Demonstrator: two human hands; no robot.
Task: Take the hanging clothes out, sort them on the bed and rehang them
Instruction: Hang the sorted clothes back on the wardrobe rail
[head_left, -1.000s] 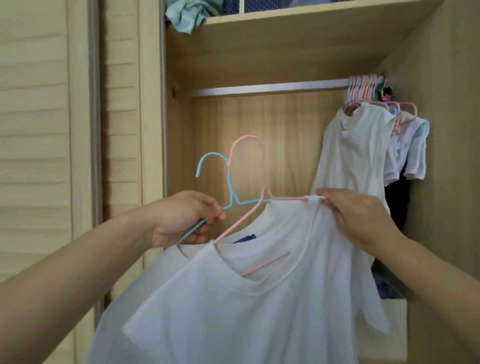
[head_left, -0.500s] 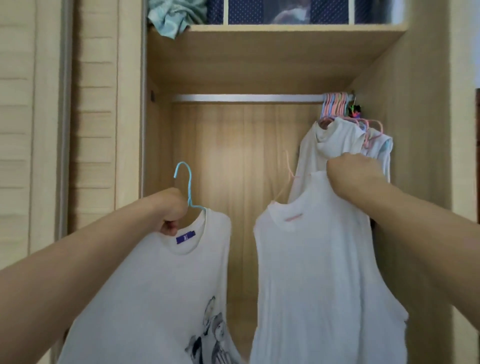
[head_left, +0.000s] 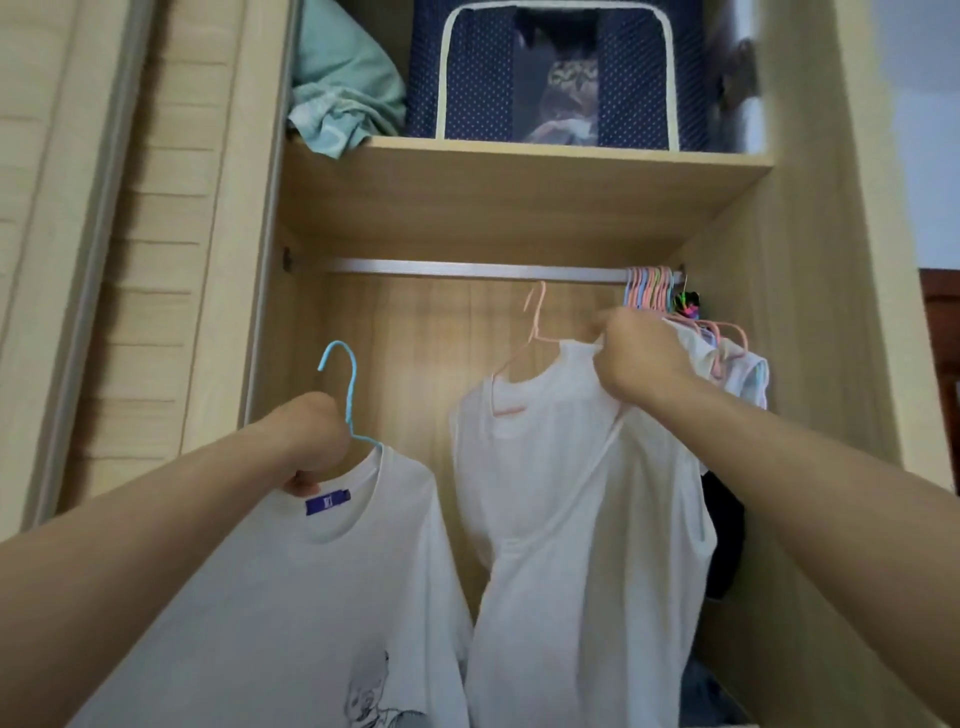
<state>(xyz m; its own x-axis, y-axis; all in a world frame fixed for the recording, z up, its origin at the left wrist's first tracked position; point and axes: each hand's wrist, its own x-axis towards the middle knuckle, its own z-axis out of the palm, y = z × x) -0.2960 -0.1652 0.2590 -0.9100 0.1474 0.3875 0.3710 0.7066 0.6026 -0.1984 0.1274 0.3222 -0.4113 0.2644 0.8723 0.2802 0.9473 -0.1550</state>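
Rehanging step: right hand (head_left: 636, 358) is pinching the pink hanger (head_left: 535, 332) of a white T-shirt (head_left: 566, 493) below the rail (head_left: 467, 270), hooking due next; left hand (head_left: 311, 441) is gripping the blue hanger (head_left: 345, 384) of a printed T-shirt (head_left: 332, 597) nearer left.

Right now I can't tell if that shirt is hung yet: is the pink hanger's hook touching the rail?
Apart. The head view shows the pink hanger hook just below the rail, with wood panel visible between them; the right hand holds it.
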